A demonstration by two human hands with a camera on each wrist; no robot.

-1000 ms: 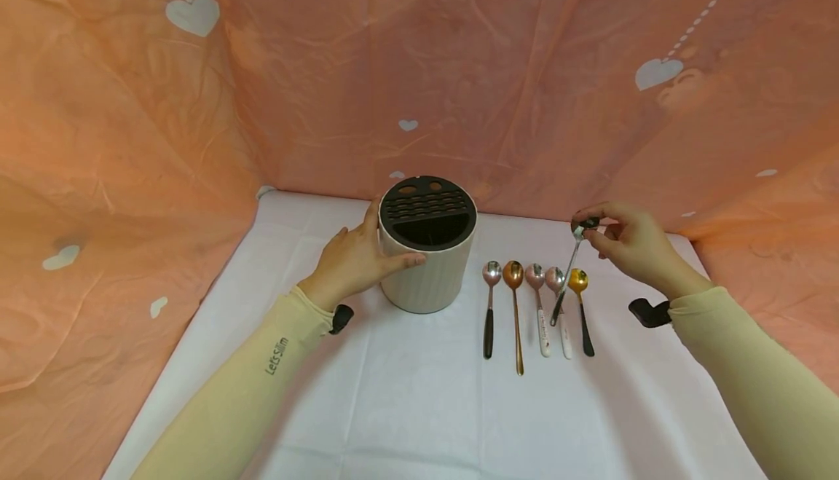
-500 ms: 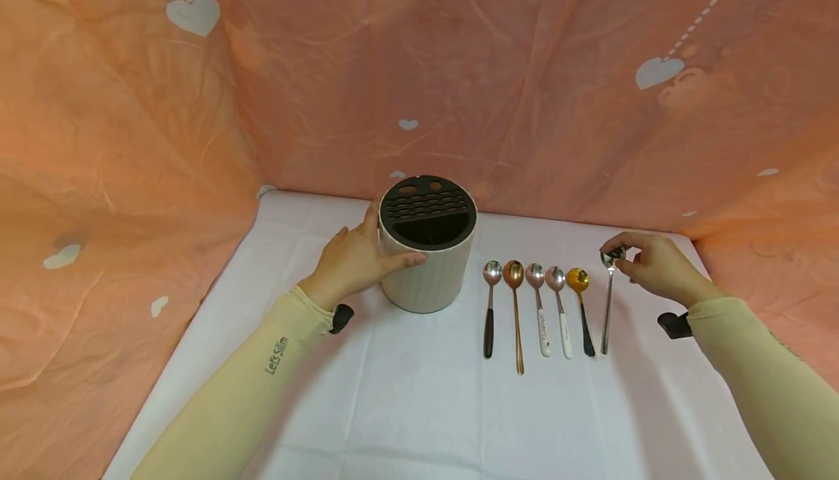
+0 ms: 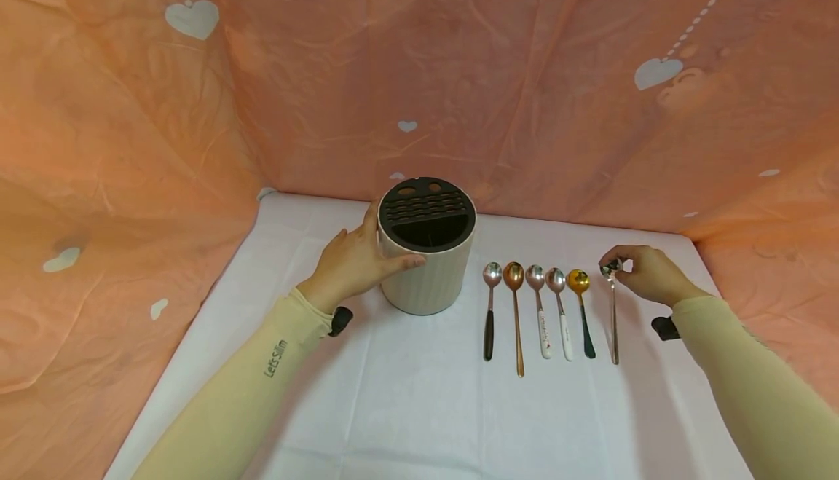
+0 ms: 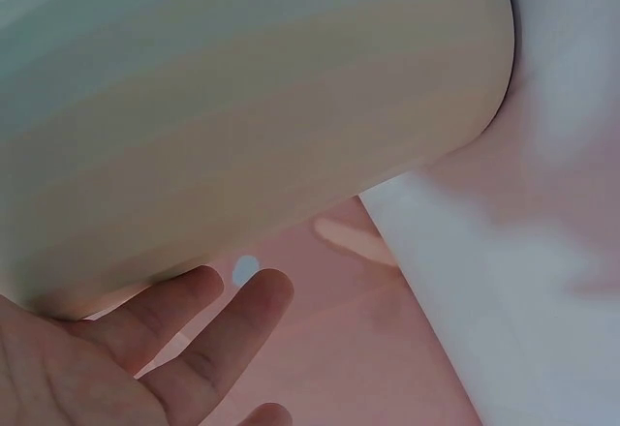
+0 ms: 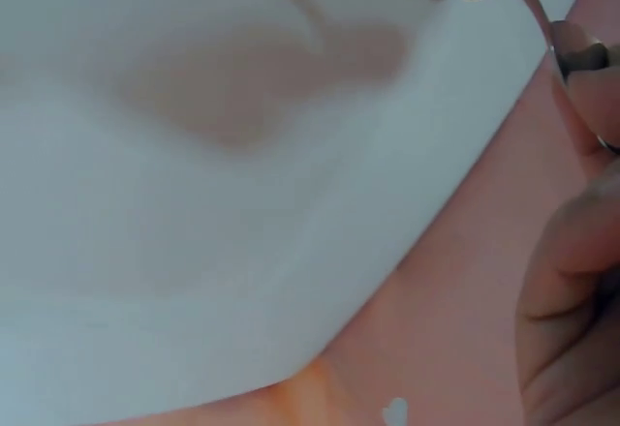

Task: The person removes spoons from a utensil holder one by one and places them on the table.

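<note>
A cream ribbed utensil holder (image 3: pixel 422 283) with a black slotted lid (image 3: pixel 427 215) stands upright on the table. My left hand (image 3: pixel 350 260) rests on its left side, thumb across the front. In the left wrist view, fairly straight fingers (image 4: pixel 218 353) lie beside the holder (image 4: pixel 252 106), some apart from it. My right hand (image 3: pixel 652 274) pinches a silver spoon (image 3: pixel 613 320) by its bowl, with the handle pointing toward me at the right end of the spoon row. Fingers partly hide the bowl. A gold-bowled spoon (image 3: pixel 580 282) with a dark handle lies just left of it.
Several more spoons lie side by side: a black-handled one (image 3: pixel 489 327), a copper-coloured one (image 3: pixel 518 327), and two white-handled ones (image 3: pixel 543 327). White cloth (image 3: pixel 406 392) covers the table; a pink heart-patterned cloth (image 3: pixel 459 87) rises behind and at both sides.
My right hand has carried the silver spoon from above the row to its right end, then lowered it slightly. My left hand and the holder have stayed in place.
</note>
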